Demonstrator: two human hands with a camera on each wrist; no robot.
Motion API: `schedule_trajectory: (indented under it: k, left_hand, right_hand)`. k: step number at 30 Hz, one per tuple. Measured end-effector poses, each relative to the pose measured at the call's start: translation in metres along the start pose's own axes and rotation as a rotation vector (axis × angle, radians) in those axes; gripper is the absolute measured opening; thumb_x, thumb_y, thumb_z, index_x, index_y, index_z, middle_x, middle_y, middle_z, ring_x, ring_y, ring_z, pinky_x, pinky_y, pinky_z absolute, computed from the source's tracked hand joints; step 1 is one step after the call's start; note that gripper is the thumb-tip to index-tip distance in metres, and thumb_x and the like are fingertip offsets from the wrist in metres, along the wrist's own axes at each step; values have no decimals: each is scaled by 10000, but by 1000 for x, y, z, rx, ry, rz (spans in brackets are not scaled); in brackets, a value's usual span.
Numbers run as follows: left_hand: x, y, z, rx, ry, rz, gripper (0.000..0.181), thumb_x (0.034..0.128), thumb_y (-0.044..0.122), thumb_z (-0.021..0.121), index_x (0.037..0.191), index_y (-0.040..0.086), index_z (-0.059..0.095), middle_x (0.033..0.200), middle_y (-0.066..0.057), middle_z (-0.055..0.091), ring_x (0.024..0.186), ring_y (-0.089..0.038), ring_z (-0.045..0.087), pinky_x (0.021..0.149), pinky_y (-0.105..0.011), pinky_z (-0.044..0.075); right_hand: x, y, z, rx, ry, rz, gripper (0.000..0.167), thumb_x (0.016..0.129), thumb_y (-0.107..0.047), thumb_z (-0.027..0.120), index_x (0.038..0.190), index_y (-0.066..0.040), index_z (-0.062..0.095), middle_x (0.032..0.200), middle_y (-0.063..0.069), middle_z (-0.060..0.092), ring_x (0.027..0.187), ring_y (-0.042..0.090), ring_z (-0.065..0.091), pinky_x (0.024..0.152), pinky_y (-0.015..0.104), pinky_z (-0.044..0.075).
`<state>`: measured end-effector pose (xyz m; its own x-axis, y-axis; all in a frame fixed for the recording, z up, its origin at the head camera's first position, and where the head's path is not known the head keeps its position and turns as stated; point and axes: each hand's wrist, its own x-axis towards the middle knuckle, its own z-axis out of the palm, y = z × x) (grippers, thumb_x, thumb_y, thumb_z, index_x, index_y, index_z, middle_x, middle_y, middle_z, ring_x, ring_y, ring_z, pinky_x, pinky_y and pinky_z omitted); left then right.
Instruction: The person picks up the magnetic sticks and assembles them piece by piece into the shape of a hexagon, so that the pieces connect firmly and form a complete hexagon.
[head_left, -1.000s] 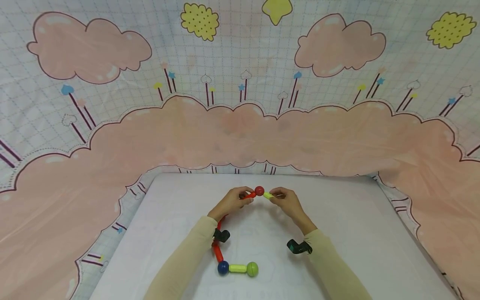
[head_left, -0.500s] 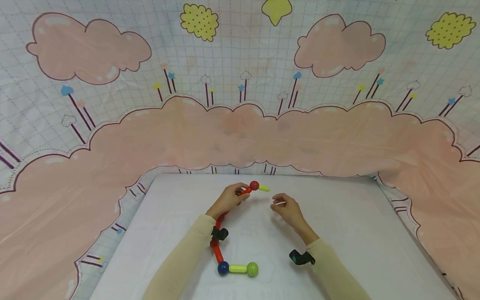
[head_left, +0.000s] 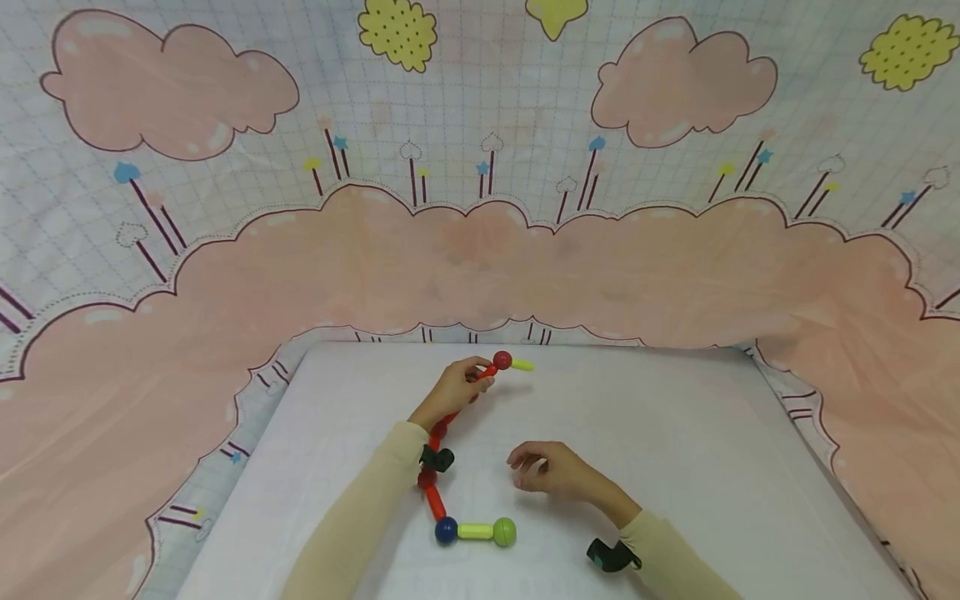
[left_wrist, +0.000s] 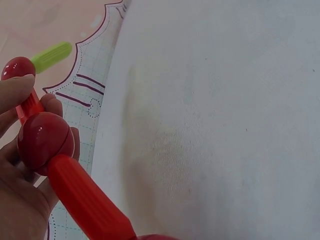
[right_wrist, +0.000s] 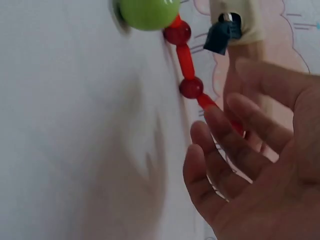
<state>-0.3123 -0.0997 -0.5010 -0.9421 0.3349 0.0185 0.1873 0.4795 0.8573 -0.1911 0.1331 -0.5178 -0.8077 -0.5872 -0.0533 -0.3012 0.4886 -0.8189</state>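
Note:
A chain of toy balls and rods curves along the left of the white table. My left hand pinches a red rod near its far end, between two red balls. Beyond the fingers, the end red ball carries a yellow-green rod that points right, raised off the table. The near end has a dark blue ball, another yellow-green rod and a green ball. My right hand hovers behind and right of the green ball, fingers loosely bent, holding nothing. My left forearm hides part of the chain.
The white table extends to the right of both hands. A patterned curtain hangs behind it and along its sides. Each wrist wears a small dark camera, such as the right wrist camera.
My right hand has let go of the far yellow-green rod and moved back toward the near green ball. My left hand has shifted slightly away and left with the far end of the chain.

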Motion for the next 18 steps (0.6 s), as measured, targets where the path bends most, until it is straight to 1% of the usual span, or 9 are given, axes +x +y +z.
schedule_trajectory:
  k: [3,5,9,11,14,18]
  left_hand:
    - [1,-2,-2,-12,3,-8,319,942,251,669,1241,158,610,910,-60,674,725,-155,588,628,-257,508]
    - [2,-3,-3,-13,7,-15,320,939,254,673,1240,164,611,908,-56,672,727,-158,589,629,-257,510]
    - [2,-3,-5,-18,11,-38,331,936,250,678,1251,176,610,919,-59,657,725,-167,589,628,-257,508]
    - [2,-3,-6,-22,10,-47,333,936,248,678,1254,178,610,926,-64,653,720,-171,588,625,-257,507]
    - [2,-3,-6,-27,10,-57,337,937,254,676,1257,176,606,943,-72,660,730,-174,590,635,-257,514]
    - [0,-3,-7,-31,16,-64,340,937,265,675,1258,177,603,946,-65,668,751,-180,593,654,-258,524]
  right_hand:
    - [-3,-2,4,1,-106,-9,310,851,-257,770,1122,-137,680,1070,2,689,976,148,595,799,223,465]
    - [-4,-3,7,-10,-159,-18,337,828,-259,792,1127,-151,681,1090,2,691,984,148,595,819,234,458]
    - [-5,-5,12,-31,-248,-46,378,792,-236,821,1137,-174,679,1099,-47,694,989,89,594,852,235,456]
    - [-5,-5,14,-41,-288,-56,380,789,-227,824,1137,-190,678,1094,-94,689,992,46,589,872,217,462]
    - [-5,-4,18,-53,-325,-67,362,799,-227,819,1133,-203,679,1077,-149,679,987,4,584,891,200,470]
    - [-4,-4,21,-75,-319,-66,339,811,-228,809,1125,-204,683,1051,-167,671,963,-15,582,890,193,479]
